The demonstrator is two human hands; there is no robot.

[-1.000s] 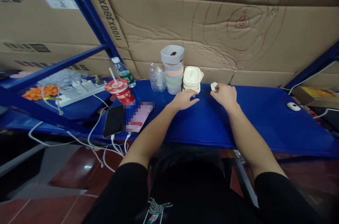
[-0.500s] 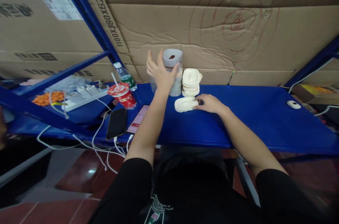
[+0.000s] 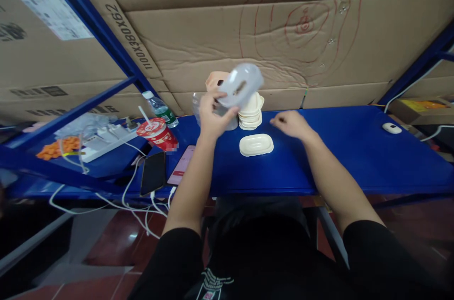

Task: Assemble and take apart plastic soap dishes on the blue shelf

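Observation:
A translucent whitish plastic cover (image 3: 242, 85) with a slot in it is tilted in the air, pinched at its lower left by my left hand (image 3: 214, 113). Behind it, partly hidden, a peach-coloured piece (image 3: 214, 78) with a dark hole tops a stack near the cardboard. To the right stands a pile of cream moulded trays (image 3: 250, 120). One cream tray (image 3: 256, 145) lies on its own on the blue table, nearer to me. My right hand (image 3: 291, 123) hovers to the right of the pile, fingers curled in, touching neither tray nor pile.
On the left are a red drink cup (image 3: 158, 133) with a straw, a water bottle (image 3: 161, 110), two phones (image 3: 153, 173) and white charging cables. A power strip (image 3: 108, 141) lies beyond the blue frame. A small white device (image 3: 391, 128) sits at the right. Cardboard (image 3: 213, 35) walls the back.
My left hand has taken the translucent cover off the stack and tilted it right, baring the peach-coloured piece. My right hand has let go of the single tray and drawn back up and right.

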